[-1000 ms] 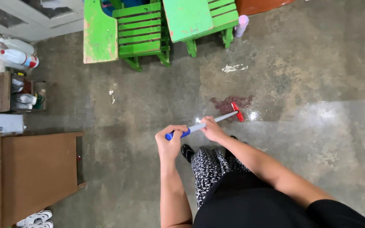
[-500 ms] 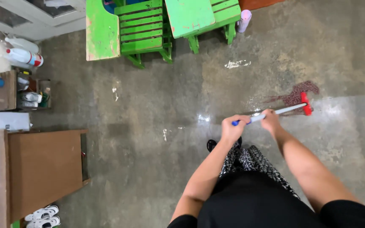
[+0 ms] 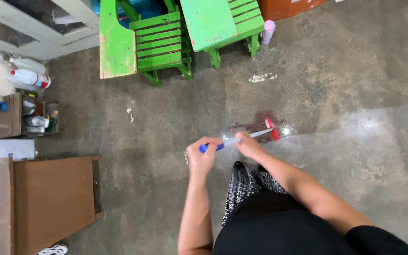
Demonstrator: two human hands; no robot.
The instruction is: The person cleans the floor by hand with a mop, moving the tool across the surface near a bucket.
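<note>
I hold a mop by its pale metal handle (image 3: 256,136), seen from above. My left hand (image 3: 201,156) grips the blue upper end of the handle. Further down the shaft, my right hand (image 3: 247,144) is wrapped around it. The red mop head (image 3: 272,129) rests on the concrete floor (image 3: 355,85) with dark reddish strands spread to its left, beside a wet shiny patch. My patterned trousers and dark top fill the lower middle of the view.
Two green slatted wooden chairs (image 3: 166,40) stand at the top. A pale pink bottle (image 3: 267,32) sits by one chair leg. Plastic bottles (image 3: 29,78) and a small crate are at the left. A brown board (image 3: 53,200) lies lower left. White paint marks (image 3: 262,77) dot the floor.
The mop head swung right and then back left across the floor, and both hands moved with it. My view shifted slightly.
</note>
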